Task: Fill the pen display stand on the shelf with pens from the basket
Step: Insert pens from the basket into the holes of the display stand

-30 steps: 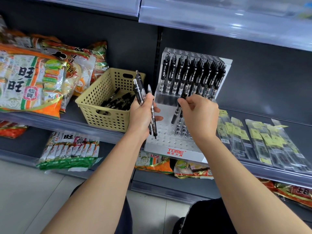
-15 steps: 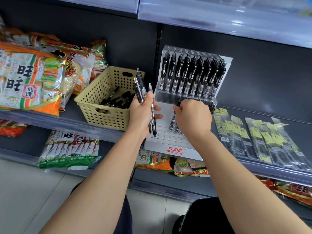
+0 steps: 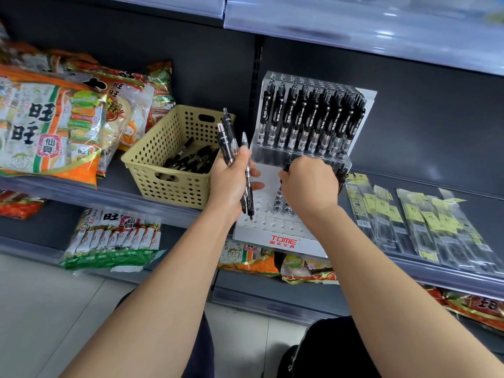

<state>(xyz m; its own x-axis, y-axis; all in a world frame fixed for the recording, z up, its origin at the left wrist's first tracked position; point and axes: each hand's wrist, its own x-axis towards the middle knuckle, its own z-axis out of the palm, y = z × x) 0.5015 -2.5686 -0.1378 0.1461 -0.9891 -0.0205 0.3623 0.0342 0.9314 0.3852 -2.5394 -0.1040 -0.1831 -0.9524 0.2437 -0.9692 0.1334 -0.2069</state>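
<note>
Shelf: dark grey metal store shelf, carrying everything below.
Stand: white tiered plastic pen display stand; back rows full of black pens, front holes mostly bare.
Basket: beige perforated plastic basket, just left of stand, loose black pens inside.
Change: right hand up from stand's front holes to middle tier since a second ago; likely seating one more pen, much filling left.
Left hand: just left of stand, fingers curled tight on a bundle of black pens.
Right fingers: closed downward; pen beneath mostly hidden.
</note>
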